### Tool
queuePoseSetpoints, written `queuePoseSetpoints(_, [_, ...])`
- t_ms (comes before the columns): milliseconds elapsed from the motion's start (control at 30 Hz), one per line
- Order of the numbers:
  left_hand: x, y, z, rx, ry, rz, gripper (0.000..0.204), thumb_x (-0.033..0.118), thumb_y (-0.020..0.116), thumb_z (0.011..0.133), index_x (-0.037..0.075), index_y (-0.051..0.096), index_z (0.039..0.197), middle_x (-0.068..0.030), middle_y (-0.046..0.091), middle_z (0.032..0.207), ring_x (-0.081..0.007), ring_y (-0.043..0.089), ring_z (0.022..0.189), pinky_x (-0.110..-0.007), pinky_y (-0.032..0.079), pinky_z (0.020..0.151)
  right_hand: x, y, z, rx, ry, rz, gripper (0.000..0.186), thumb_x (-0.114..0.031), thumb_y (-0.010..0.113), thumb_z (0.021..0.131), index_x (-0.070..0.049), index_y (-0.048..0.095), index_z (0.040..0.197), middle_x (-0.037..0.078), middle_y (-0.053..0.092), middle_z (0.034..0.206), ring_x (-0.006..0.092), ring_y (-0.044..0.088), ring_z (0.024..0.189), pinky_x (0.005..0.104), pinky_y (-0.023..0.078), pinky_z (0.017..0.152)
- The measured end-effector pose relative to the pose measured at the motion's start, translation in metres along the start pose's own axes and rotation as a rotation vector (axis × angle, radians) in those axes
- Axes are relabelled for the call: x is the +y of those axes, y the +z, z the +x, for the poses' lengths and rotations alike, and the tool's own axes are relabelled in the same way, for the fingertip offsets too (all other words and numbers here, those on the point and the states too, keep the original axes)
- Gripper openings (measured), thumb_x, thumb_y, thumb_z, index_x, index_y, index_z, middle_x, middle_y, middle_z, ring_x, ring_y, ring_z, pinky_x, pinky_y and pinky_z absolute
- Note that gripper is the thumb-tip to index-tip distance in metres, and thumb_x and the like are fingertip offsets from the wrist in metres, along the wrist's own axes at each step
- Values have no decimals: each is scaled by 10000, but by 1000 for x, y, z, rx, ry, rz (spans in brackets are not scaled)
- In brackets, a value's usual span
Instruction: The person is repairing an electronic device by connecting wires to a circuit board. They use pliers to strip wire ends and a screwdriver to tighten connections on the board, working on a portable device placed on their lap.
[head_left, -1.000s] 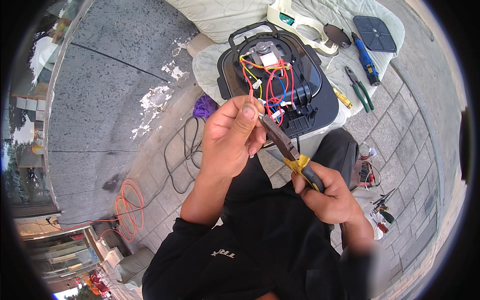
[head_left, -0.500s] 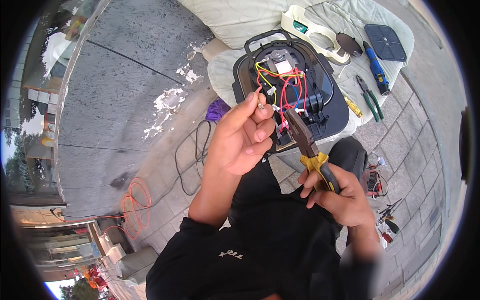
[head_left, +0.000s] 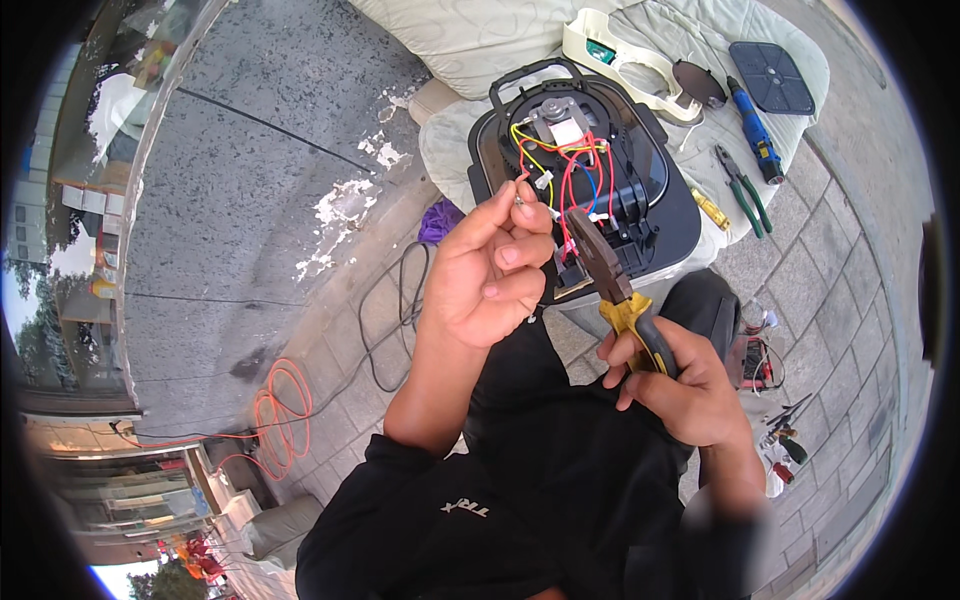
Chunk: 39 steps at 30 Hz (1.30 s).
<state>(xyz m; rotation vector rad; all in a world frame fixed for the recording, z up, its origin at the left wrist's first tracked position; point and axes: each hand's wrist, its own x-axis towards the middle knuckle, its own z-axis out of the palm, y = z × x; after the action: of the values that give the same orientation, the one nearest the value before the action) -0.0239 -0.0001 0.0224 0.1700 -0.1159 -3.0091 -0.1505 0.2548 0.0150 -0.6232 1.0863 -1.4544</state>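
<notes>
Between the thumb and forefinger of my left hand is the end of a red wire, with a small metal terminal at its tip. The other fingers curl loosely. My right hand is wrapped round the yellow-and-black handles of combination pliers, whose dark jaws point up and away, a little right of the wire end. Just beyond both hands lies an opened black appliance. Its silver motor and red, yellow and blue wires are exposed. The pliers' jaws overlap its near part in view and seem to grip nothing.
On the pale padded seat beyond are a cream plastic housing, a blue screwdriver-like tool, green-handled pliers, a yellow-handled tool and a dark square panel. Black cable and orange cord lie at left; more tools lie at right.
My left fingers have closed a little more over the wire's terminal, which shows less now. The pliers stay in my right hand, nearly still. The whole view has shifted slightly.
</notes>
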Motion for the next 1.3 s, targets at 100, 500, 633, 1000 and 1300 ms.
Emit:
queuePoseSetpoints(100, [1,1,0,-1,-9,-8,353,279,417,1192,27,635,1310,-26,600,1076,-104,568,783,-237,432,480,-1,0,1,-10,7,-4,344,119,518,897,17,667,1190,83,670,1091,141,669,937,298,572,771])
queuePoseSetpoints(500, [-30,13,2,221,635,975,235,268,599,1139,44,647,1189,-46,671,1031,-90,623,729,-195,387,495,-1,3,3,-64,-3,-78,358,123,525,899,15,660,1213,89,692,1172,152,683,1009,312,564,858])
queuePoseSetpoints(633, [-32,6,4,192,748,1120,234,256,581,1146,36,634,1206,-79,667,1100,-50,566,685,-192,389,535,5,4,3,-58,-46,-122,347,103,537,904,10,660,1214,80,694,1134,145,686,998,312,560,876])
queuePoseSetpoints(1000, [-43,-10,11,153,1152,1466,239,200,577,1141,-25,598,1221,-147,679,1125,-67,592,687,-211,460,576,24,27,9,-33,-83,46,382,130,510,910,3,637,1248,97,658,1190,148,676,1001,300,587,819])
queuePoseSetpoints(1300, [-46,-23,18,110,1342,1583,164,116,591,1125,-32,624,1188,-131,645,1134,-112,660,807,-232,540,677,32,36,7,-99,-50,204,362,141,495,918,17,628,1232,146,625,1297,149,672,1002,291,593,771])
